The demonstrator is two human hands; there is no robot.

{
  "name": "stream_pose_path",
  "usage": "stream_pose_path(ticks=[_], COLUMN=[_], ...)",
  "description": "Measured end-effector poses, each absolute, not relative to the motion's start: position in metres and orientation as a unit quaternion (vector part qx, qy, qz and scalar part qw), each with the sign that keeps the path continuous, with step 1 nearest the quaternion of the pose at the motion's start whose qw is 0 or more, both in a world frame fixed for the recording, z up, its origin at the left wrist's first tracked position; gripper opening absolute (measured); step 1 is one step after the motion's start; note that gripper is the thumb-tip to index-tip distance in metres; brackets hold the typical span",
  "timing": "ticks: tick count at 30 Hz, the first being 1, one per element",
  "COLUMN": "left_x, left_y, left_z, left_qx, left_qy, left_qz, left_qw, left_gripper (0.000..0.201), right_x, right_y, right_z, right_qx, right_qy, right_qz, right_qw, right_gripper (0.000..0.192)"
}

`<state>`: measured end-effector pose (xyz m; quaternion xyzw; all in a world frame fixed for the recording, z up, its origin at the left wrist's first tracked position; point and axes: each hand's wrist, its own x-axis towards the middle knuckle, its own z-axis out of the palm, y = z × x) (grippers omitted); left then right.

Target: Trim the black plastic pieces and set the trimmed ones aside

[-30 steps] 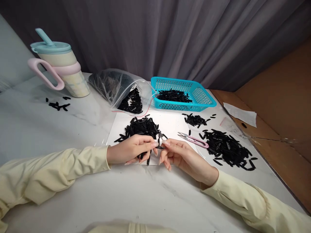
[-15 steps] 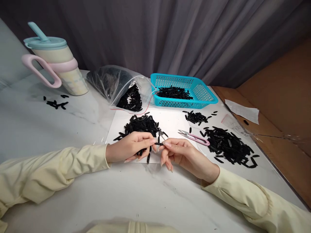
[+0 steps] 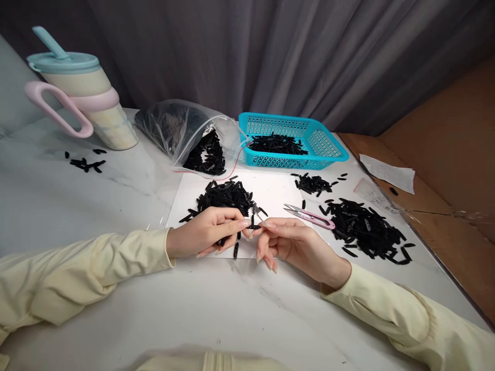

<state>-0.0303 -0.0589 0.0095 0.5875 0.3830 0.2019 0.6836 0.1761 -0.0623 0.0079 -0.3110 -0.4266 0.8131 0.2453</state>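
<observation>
A pale marbled worktop [image 3: 96, 206] fills the frame. At upper left stands a tumbler [image 3: 83, 98] with a pink handle; a clear bag [image 3: 185, 134] and a turquoise basket [image 3: 290, 141] of black pieces sit at upper centre. A large black heap [image 3: 367, 229] lies at right, a smaller pile [image 3: 224, 198] at centre, pink snips [image 3: 309, 216] between them. At centre, the left hand [image 3: 204, 237] and right hand [image 3: 290, 242] meet, fingertips of both pinched on one small black piece [image 3: 254, 226].
</observation>
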Motion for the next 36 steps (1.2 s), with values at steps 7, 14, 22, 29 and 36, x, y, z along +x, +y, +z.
stream_pose_path(ticks=[7,14,22,29,36], left_x=[-0.0299,-0.0299,-0.0286,-0.0287,-0.0288], left_y=[-0.0589,-0.0587,-0.0587,-0.0591,-0.0583], left_z=[0.0101,0.01,0.0109,0.0107,0.0095], left_qx=[0.583,0.583,0.591,0.598,0.598], left_qy=[0.38,0.38,0.38,0.382,0.387], left_qz=[0.204,0.205,0.198,0.197,0.194], left_qw=[0.689,0.688,0.684,0.676,0.675], left_gripper=[0.025,0.024,0.024,0.023,0.024], right_x=[0.1772,0.1755,0.1754,0.1746,0.1743], right_y=[-0.062,-0.0626,-0.0634,-0.0667,-0.0677], right_z=[0.0062,0.0073,0.0069,0.0044,0.002], right_qx=[-0.307,-0.31,-0.312,-0.32,-0.321], right_qy=[-0.431,-0.428,-0.44,-0.468,-0.457], right_qz=[0.813,0.814,0.81,0.79,0.793], right_qw=[0.244,0.241,0.23,0.235,0.243], right_gripper=[0.027,0.026,0.024,0.026,0.026])
